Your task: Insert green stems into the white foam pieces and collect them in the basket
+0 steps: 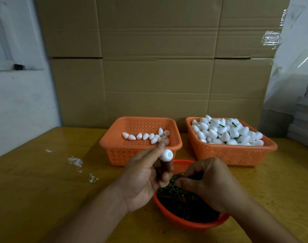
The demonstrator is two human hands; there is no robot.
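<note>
My left hand (146, 176) holds a white foam piece (166, 155) at its fingertips, flat end facing me, above the near rim of a round red bowl (184, 223) full of green stems (181, 200). Over that bowl, my right hand (207, 183) pinches at the stems with curled fingers; what it holds is hidden. An orange basket (114, 149) at the centre back carries several plain foam pieces (146, 136). The orange basket (237, 153) on the right is heaped with foam pieces (227, 132), some showing green stems.
Everything sits on a yellow wooden table (44, 190). White foam crumbs (76, 162) lie left of the baskets. Stacked cardboard boxes (158, 67) form a wall right behind the baskets. Grey stacked sheets (304, 120) stand at the far right.
</note>
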